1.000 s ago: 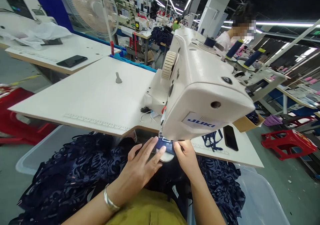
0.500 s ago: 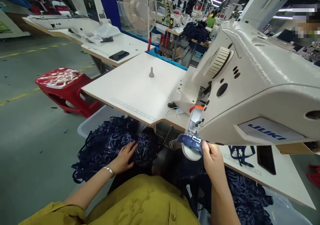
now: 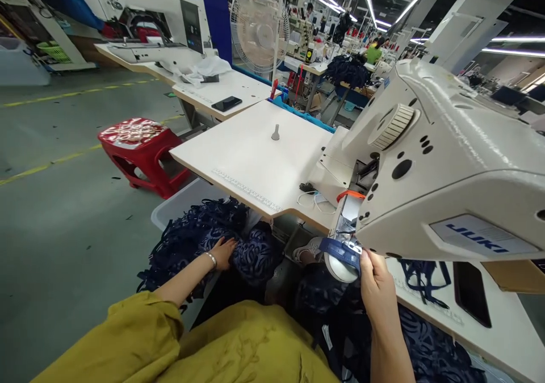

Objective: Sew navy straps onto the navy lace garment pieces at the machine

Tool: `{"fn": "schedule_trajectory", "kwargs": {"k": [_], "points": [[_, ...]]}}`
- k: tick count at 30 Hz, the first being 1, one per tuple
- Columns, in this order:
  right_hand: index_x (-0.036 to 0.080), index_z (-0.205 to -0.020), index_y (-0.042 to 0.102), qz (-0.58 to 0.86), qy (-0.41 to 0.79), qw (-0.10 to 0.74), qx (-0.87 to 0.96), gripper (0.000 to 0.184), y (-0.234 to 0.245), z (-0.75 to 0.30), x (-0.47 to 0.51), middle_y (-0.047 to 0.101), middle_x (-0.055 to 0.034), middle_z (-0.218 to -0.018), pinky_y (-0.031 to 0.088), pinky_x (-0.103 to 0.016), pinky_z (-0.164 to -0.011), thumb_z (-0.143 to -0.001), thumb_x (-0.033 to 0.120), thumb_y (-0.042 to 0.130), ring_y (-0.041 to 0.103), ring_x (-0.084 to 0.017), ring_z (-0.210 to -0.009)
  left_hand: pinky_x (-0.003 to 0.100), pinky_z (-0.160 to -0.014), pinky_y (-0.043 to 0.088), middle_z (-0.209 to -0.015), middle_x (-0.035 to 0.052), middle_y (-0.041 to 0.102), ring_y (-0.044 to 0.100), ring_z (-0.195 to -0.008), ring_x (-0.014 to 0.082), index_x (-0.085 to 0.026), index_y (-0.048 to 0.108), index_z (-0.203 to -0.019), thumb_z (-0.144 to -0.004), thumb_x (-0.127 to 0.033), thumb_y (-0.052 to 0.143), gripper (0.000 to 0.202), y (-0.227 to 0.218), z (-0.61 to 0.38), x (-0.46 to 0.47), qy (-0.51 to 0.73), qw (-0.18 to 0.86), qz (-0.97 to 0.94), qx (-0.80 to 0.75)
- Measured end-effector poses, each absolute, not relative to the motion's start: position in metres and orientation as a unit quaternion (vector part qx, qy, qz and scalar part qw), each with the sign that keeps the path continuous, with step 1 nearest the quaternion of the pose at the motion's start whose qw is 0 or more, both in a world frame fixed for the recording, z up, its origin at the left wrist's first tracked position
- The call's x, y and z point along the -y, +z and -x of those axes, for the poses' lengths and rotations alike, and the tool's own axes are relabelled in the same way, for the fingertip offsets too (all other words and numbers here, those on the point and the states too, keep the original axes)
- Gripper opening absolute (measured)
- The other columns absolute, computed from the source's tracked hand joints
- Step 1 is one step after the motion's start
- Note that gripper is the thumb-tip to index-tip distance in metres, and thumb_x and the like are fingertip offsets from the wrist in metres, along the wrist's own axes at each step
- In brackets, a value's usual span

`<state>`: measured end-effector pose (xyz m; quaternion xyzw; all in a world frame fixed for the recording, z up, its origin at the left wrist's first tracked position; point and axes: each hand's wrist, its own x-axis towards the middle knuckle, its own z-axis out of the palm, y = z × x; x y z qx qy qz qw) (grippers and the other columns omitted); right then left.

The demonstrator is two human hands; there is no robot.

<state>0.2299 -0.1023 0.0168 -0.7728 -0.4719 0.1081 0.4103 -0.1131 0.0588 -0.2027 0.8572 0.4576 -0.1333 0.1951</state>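
My right hand (image 3: pixel 377 278) pinches the end of a navy strap (image 3: pixel 338 251) that has a pale slider buckle on it. The strap lies across the rounded white end of the sewing machine's narrow arm (image 3: pixel 343 270), below the JUKI machine head (image 3: pixel 464 161). To the left, my left hand (image 3: pixel 222 252) rests on a heap of navy strappy, patterned garments (image 3: pixel 183 244), fingers stretched out beside a rounded navy patterned piece (image 3: pixel 258 253). Some of its fingertips sink out of clear sight among the fabric.
A white machine table (image 3: pixel 242 156) with a small grey peg stands ahead. Navy strips (image 3: pixel 423 281) and a dark phone (image 3: pixel 472 293) lie on the right tabletop. A red stool (image 3: pixel 147 156) stands on the left, and a fan (image 3: pixel 259 31) behind.
The view has shifted, so things appear farther right. My left hand has reached a little deeper into the navy heap. My right hand still holds the strap at the machine arm.
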Motion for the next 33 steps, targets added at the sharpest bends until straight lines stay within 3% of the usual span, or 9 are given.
{"fn": "schedule_trajectory", "kwargs": {"k": [7,12,16,22,25,29,33], "points": [[0.02,-0.079,0.06,0.771,0.12,0.413,0.47,0.036,0.018,-0.23,0.102,0.059,-0.0065,-0.078,0.041,-0.031,-0.063,-0.088,0.049,0.042,0.055,-0.022,-0.074,0.041,-0.082,0.053,-0.116,0.0081,0.059,0.06,-0.097,0.0194,-0.016,0.054,-0.118,-0.09,-0.036,0.056,0.035,-0.166,0.109,-0.054,-0.106,0.12,-0.826,-0.541],[0.019,-0.082,0.061,0.774,0.12,0.416,0.462,0.035,0.019,-0.227,0.103,0.06,-0.0073,-0.081,0.041,-0.032,-0.064,-0.089,0.049,0.043,0.055,-0.023,-0.076,0.044,-0.086,0.051,-0.121,0.0092,0.056,0.058,-0.103,0.0215,-0.017,0.051,-0.123,-0.09,-0.036,0.055,0.038,-0.12,0.126,-0.09,-0.043,0.038,-0.775,-0.63],[0.019,-0.081,0.06,0.779,0.127,0.42,0.447,0.036,0.018,-0.225,0.102,0.06,-0.0077,-0.083,0.042,-0.034,-0.068,-0.088,0.05,0.042,0.056,-0.024,-0.079,0.046,-0.088,0.05,-0.125,0.0103,0.053,0.057,-0.106,0.023,-0.017,0.049,-0.126,-0.09,-0.036,0.055,0.041,-0.119,0.134,-0.096,-0.037,0.006,-0.719,-0.694],[0.02,-0.075,0.054,0.778,0.139,0.415,0.451,0.037,0.022,-0.224,0.1,0.059,-0.0073,-0.08,0.042,-0.037,-0.071,-0.088,0.052,0.041,0.056,-0.025,-0.082,0.044,-0.087,0.051,-0.123,0.0092,0.055,0.058,-0.104,0.0218,-0.017,0.052,-0.122,-0.089,-0.035,0.057,0.037,-0.18,0.115,-0.039,-0.107,0.061,-0.745,-0.656],[0.021,-0.08,0.053,0.767,0.161,0.421,0.456,0.031,0.026,-0.221,0.106,0.059,-0.0062,-0.082,0.044,-0.036,-0.075,-0.091,0.049,0.041,0.057,-0.024,-0.084,0.046,-0.089,0.049,-0.124,0.0092,0.055,0.057,-0.108,0.023,-0.017,0.053,-0.12,-0.089,-0.035,0.057,0.036,-0.196,0.117,-0.021,-0.135,0.087,-0.753,-0.639],[0.022,-0.106,0.051,0.738,0.211,0.453,0.454,0.027,0.028,-0.219,0.128,0.059,-0.0008,-0.075,0.049,-0.029,-0.063,-0.091,0.044,0.048,0.057,-0.018,-0.066,0.046,-0.088,0.05,-0.123,0.0091,0.056,0.057,-0.106,0.0224,-0.017,0.054,-0.12,-0.089,-0.035,0.057,0.036,-0.188,0.122,-0.034,-0.147,0.137,-0.758,-0.62],[0.025,-0.11,0.059,0.715,0.179,0.439,0.514,0.024,0.032,-0.211,0.147,0.067,-0.0021,-0.087,0.053,-0.024,-0.067,-0.088,0.036,0.058,0.065,-0.017,-0.077,0.044,-0.086,0.051,-0.117,0.0086,0.058,0.059,-0.102,0.0212,-0.016,0.055,-0.116,-0.089,-0.036,0.056,0.034,-0.154,0.103,-0.052,-0.125,0.235,-0.794,-0.546]]}}
